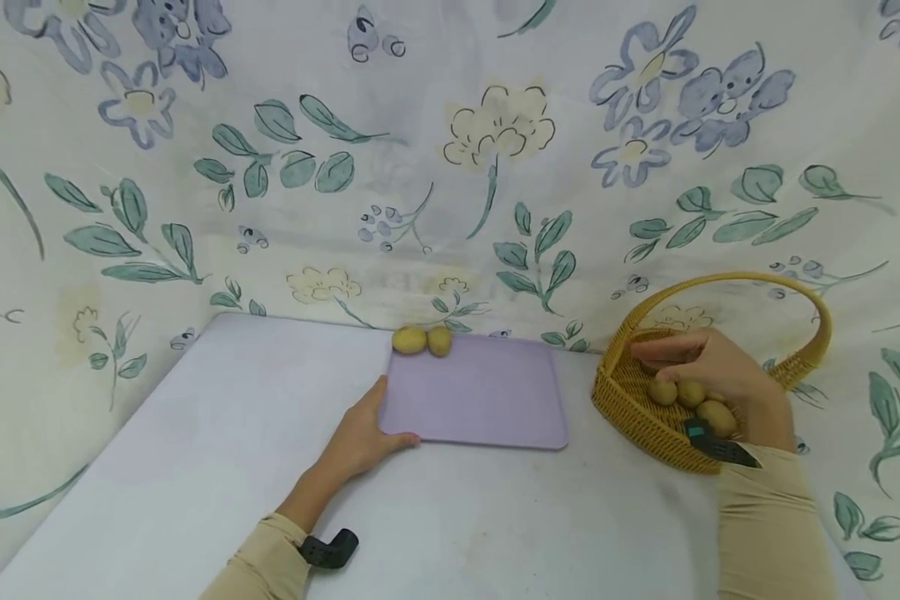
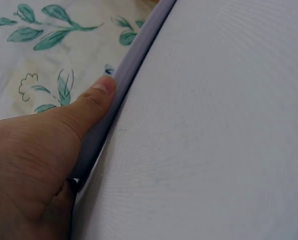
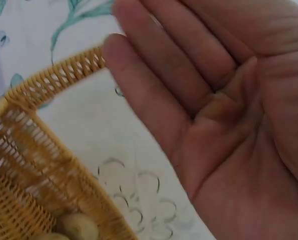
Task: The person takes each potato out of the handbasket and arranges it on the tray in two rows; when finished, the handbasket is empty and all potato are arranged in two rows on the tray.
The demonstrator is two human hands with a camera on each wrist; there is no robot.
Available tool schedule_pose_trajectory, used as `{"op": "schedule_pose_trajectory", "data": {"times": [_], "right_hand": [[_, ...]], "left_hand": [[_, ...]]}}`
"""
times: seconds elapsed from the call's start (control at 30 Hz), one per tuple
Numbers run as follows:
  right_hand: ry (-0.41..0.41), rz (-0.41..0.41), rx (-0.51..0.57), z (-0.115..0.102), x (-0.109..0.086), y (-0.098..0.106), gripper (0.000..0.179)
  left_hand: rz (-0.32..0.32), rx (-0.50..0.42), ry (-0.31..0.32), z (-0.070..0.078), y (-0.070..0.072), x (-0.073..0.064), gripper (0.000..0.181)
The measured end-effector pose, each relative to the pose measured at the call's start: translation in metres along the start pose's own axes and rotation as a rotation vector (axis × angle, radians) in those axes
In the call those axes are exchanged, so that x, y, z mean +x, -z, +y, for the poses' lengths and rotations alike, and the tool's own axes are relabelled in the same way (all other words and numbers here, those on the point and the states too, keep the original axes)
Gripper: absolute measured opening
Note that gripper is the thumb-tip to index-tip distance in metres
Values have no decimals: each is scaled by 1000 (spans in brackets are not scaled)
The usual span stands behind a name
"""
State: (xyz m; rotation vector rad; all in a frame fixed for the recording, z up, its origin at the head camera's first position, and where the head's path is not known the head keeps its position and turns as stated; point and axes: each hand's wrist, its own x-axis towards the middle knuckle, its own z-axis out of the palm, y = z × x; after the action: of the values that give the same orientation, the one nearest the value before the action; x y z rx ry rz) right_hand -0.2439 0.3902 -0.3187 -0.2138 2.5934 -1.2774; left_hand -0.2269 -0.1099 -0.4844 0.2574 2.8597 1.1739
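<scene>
A pale purple tray (image 1: 472,396) lies on the white table. My left hand (image 1: 356,437) grips its near left corner, thumb along the front edge and fingers at the left side. The thumb (image 2: 91,105) presses against the tray's rim in the left wrist view, where the other fingers are mostly hidden. Two potatoes (image 1: 408,340) sit side by side at the tray's far left corner. Above the wicker basket (image 1: 618,417) on the right is my right hand (image 1: 716,367), fingers extended. Its palm (image 3: 224,165) holds nothing. Several potatoes (image 1: 716,417) lie inside the basket, partly covered by the hand.
The basket's tall arched handle (image 1: 727,277) rises behind the right hand. Flower-printed cloth (image 1: 420,167) hangs behind the table and along its sides. Bare white tabletop (image 1: 510,525) extends in front of the tray.
</scene>
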Motion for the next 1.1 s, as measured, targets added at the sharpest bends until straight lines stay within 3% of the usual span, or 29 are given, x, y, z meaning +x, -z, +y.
{"op": "schedule_pose_trajectory", "data": {"times": [0.23, 0.3, 0.47, 0.63, 0.87, 1.1], "right_hand": [[-67, -58, 120, 31, -6, 17, 55], [-50, -70, 166, 43, -3, 19, 54], [-71, -39, 266, 63, 5, 20, 51], [-110, 22, 194, 69, 12, 24, 59], [-130, 41, 137, 83, 20, 27, 62], [-155, 68, -5, 101, 28, 26, 68]], "left_hand": [[-1, -8, -16, 2, -4, -1, 125], [-2, 0, -17, 2, -5, -2, 125], [0, 13, -16, -2, -5, -5, 126], [14, 17, -21, -4, -4, -2, 128], [-3, 12, -1, -4, -3, -1, 131], [9, 4, 3, -3, -2, -3, 129]]}}
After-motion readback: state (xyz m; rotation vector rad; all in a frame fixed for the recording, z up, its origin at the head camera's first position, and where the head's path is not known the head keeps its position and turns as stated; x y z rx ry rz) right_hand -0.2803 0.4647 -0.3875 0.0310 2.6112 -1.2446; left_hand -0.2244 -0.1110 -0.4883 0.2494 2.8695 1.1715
